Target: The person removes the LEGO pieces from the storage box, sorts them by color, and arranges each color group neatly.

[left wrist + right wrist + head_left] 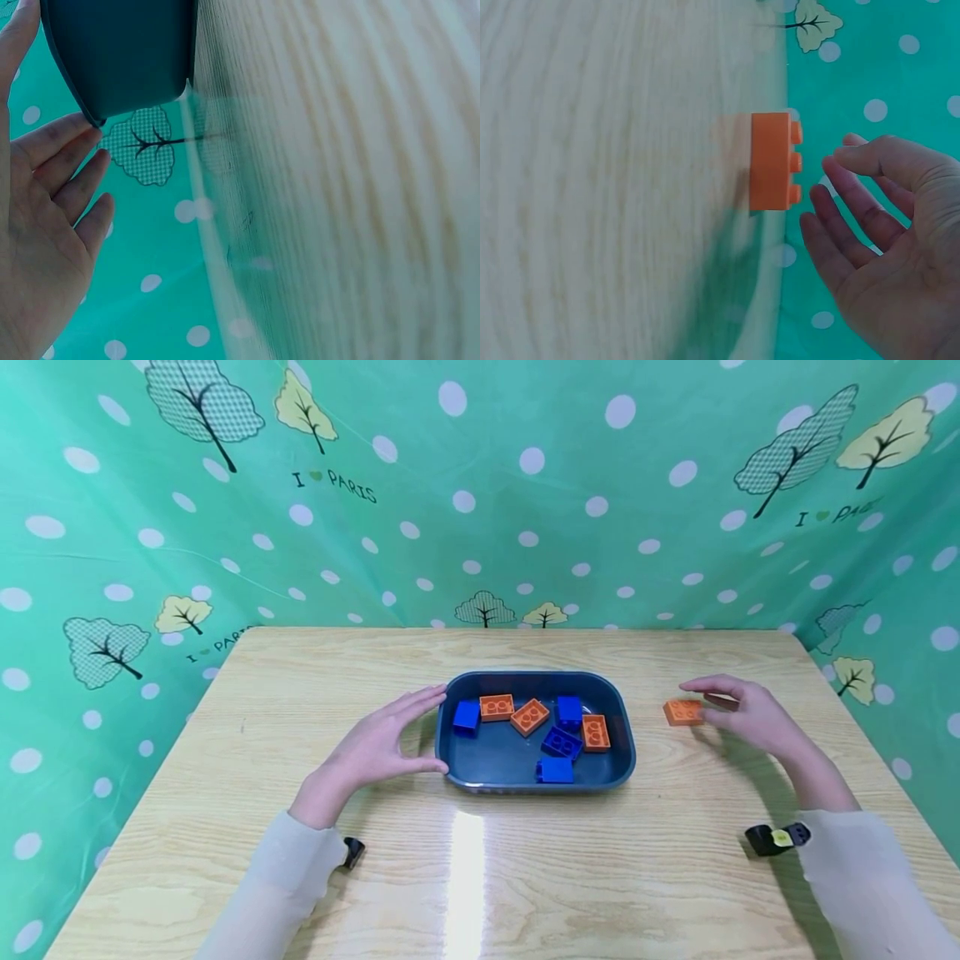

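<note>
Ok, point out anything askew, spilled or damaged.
Nothing looks spilled or damaged. One orange brick stands out: it sits alone on the table, right of the tray, while the other bricks lie inside, turned at mixed angles.

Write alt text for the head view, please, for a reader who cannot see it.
A person's left hand touches the left end of a dark blue tray holding four blue bricks and three orange bricks, while the right hand hovers over a loose orange brick on a wood-grain table. A green tree-print backdrop hangs behind.
</note>
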Motion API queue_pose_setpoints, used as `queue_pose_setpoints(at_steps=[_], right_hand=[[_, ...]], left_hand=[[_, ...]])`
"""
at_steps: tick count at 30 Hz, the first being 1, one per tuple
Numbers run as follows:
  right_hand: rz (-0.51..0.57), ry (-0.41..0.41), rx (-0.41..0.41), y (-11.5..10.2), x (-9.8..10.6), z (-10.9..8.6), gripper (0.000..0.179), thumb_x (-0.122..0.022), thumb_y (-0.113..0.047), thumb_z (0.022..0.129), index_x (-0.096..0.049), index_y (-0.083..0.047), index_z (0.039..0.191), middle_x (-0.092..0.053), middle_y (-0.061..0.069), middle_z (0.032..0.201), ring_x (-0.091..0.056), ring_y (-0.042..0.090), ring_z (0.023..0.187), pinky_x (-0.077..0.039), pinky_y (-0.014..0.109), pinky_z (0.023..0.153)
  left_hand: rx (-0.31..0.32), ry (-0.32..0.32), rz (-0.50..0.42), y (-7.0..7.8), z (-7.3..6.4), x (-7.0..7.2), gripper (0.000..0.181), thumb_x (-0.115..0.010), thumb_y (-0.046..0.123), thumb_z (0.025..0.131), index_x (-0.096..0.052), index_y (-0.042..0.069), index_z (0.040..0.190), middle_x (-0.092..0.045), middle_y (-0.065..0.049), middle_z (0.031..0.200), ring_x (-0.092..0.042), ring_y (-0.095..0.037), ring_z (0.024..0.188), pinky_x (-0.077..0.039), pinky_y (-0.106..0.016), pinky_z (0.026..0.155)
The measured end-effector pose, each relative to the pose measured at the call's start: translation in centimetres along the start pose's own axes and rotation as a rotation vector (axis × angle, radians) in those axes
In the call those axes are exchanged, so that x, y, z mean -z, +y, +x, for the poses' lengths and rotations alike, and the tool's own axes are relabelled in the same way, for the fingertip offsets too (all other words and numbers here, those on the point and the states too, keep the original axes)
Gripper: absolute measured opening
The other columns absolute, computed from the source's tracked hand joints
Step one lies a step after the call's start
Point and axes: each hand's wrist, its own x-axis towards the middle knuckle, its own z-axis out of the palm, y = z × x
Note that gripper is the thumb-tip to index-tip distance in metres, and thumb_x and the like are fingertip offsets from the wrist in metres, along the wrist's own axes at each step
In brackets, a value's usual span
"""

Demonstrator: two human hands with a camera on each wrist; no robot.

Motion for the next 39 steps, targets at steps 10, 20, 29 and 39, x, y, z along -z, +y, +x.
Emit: queue_pose_setpoints(at_steps=[10, 20, 29, 39], right_hand=[[0.019, 0.026, 0.058, -1.7, 0.2, 0.1, 0.035, -0.063, -0.008, 0.097, -0.06, -0.001, 0.131, -0.057, 0.017, 0.133, -0.044, -0.022, 0.111, -0.041, -0.003, 0.092], [0.02, 0.034, 0.103, -3.5, 0.2, 0.6, 0.037, -0.066, -0.008, 0.095, -0.061, 0.0, 0.131, -0.058, 0.003, 0.132, -0.045, -0.023, 0.112, -0.042, -0.002, 0.094], [0.017, 0.022, 0.138, -6.0, 0.0, 1.4, 0.038, -0.067, -0.011, 0.095, -0.062, -0.005, 0.132, -0.057, 0.018, 0.136, -0.045, -0.021, 0.115, -0.04, -0.002, 0.096], [0.046, 0.0, 0.128, -9.5, -1.1, 3.1, 0.037, -0.069, -0.01, 0.094, -0.064, -0.007, 0.131, -0.061, 0.011, 0.135, -0.051, -0.013, 0.116, -0.042, 0.002, 0.098]], left_hand=[[-0.002, 0.004, 0.006, 0.1, 0.0, 0.0, 0.097, -0.08, 0.058, 0.075, -0.037, 0.023, 0.155, -0.033, 0.004, 0.163, -0.033, -0.027, 0.15, -0.036, -0.059, 0.117], [-0.006, 0.009, 0.006, 0.0, -0.1, 0.0, 0.097, -0.08, 0.059, 0.075, -0.038, 0.024, 0.155, -0.033, 0.004, 0.163, -0.033, -0.026, 0.15, -0.037, -0.057, 0.117], [-0.001, 0.005, 0.007, 0.0, 0.0, 0.0, 0.097, -0.08, 0.058, 0.075, -0.037, 0.024, 0.155, -0.032, 0.005, 0.164, -0.033, -0.027, 0.151, -0.036, -0.059, 0.117], [0.002, -0.001, 0.006, 0.0, -0.1, 0.0, 0.097, -0.079, 0.059, 0.076, -0.036, 0.025, 0.156, -0.031, 0.004, 0.164, -0.033, -0.028, 0.15, -0.037, -0.059, 0.116]])
